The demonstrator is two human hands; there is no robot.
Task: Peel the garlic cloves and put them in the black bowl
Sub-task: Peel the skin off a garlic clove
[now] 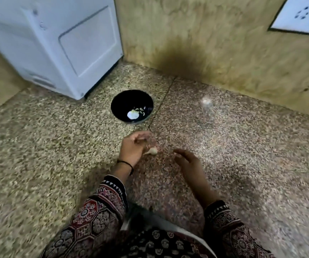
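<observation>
At the curled fingers of the left hand (135, 148), a garlic clove (152, 150) was held; blur hid the exact grip. Right hand (191, 164) lay just beside the clove, not touching it, fingers straight and relaxed, holding nothing. Both hands were over a speckled stone surface (56, 146). Black bowl (122, 101) stood on that surface beyond the left hand, apart from it, near a white appliance (56, 43). Inside, toward its near side: a white lump (132, 114) and several small pale cloves (141, 111). Black thread band (125, 163) on the left wrist; patterned sleeves (97, 211) on both arms.
</observation>
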